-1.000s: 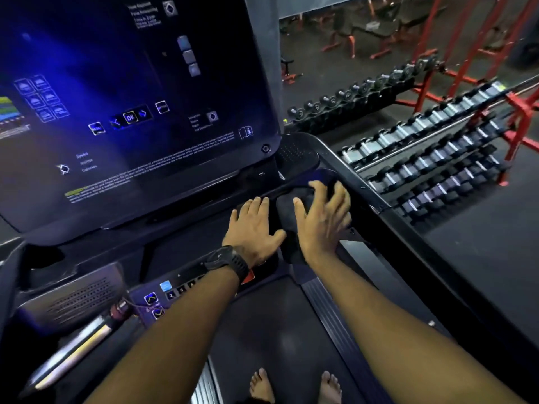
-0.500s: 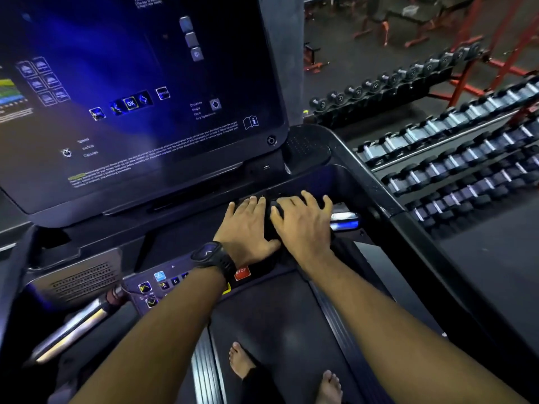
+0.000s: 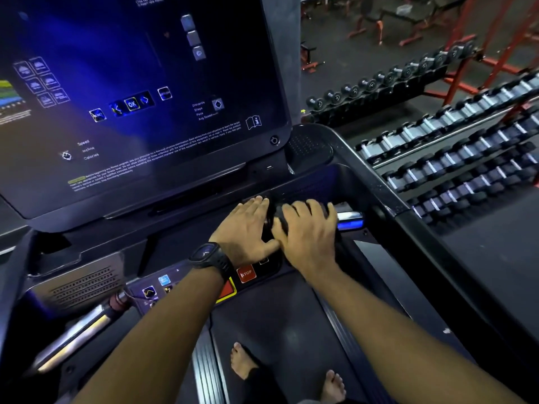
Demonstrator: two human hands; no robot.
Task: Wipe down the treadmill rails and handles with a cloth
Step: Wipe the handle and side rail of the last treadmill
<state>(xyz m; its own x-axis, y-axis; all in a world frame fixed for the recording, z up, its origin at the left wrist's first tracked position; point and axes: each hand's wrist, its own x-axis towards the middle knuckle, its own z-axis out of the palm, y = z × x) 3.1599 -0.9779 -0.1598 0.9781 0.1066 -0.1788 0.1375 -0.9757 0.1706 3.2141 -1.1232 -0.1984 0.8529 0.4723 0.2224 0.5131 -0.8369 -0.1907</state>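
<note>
Below the console screen (image 3: pixel 140 97), on the treadmill's front handle: dark cloth (image 3: pixel 277 217) bunched under both palms. Left hand (image 3: pixel 248 228) and right hand (image 3: pixel 309 231) flat, fingers spread, pressing it.

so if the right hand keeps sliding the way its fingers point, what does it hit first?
Probably the dark back wall of the console tray, just past the cloth under the right hand. Depth is unclear.

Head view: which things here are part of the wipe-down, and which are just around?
In the job:
- dark cloth, pressed under both hands
- left hand
- right hand
- treadmill handle, right of the cloth
- side rail

Just around:
- console screen
- STOP button
- dumbbell racks
- wristwatch
</note>
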